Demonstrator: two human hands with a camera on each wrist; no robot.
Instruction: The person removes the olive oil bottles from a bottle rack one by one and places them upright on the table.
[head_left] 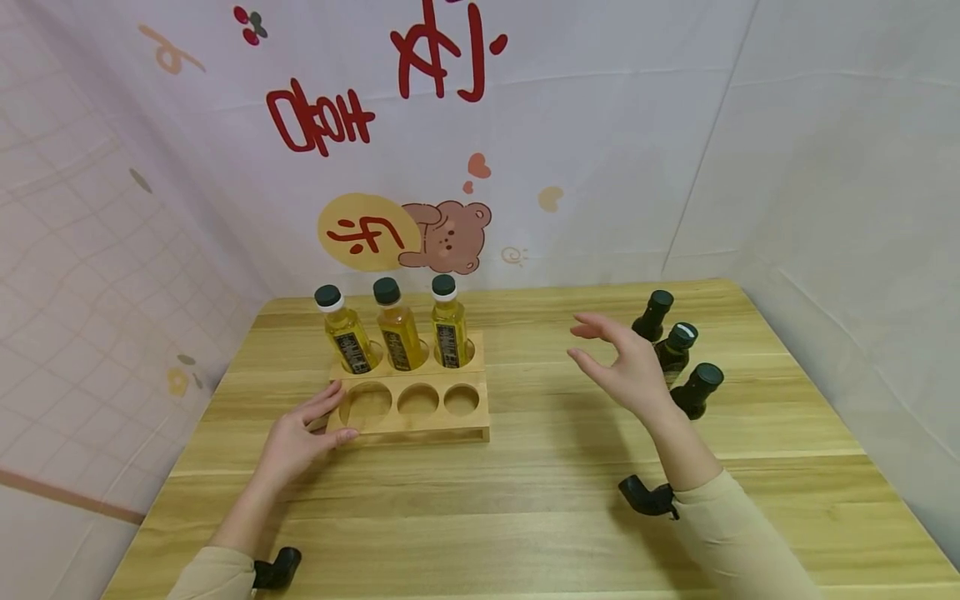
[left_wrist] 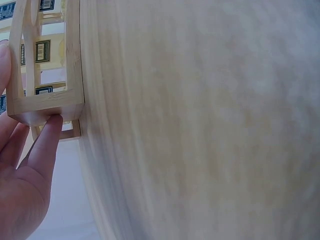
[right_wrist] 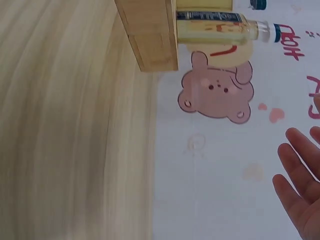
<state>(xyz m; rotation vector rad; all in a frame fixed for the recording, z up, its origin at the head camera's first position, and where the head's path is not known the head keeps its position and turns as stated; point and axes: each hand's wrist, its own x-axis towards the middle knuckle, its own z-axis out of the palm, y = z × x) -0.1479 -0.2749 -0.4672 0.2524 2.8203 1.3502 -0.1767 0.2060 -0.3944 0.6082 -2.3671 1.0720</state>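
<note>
My left hand (head_left: 296,442) grips the front left corner of a two-tier wooden bottle rack (head_left: 420,428), thumb at the front and fingers along the left end. The left wrist view shows fingers against the end panel of the rack (left_wrist: 47,102). Three oil bottles with dark green caps stand in its back row: a left one (head_left: 349,337), a more amber middle one (head_left: 399,337) and a right one (head_left: 450,329). Three round holes in the lower front tier hold nothing. Raised over the table, my right hand (head_left: 626,371) has thumb and fingers spread apart, holding nothing.
Several paces of table right of the rack, three dark bottles stand beside my right hand: a back one (head_left: 654,315), a middle one (head_left: 675,350) and a front one (head_left: 697,390). A printed white cloth (head_left: 600,150) hangs behind the wooden table (head_left: 480,517).
</note>
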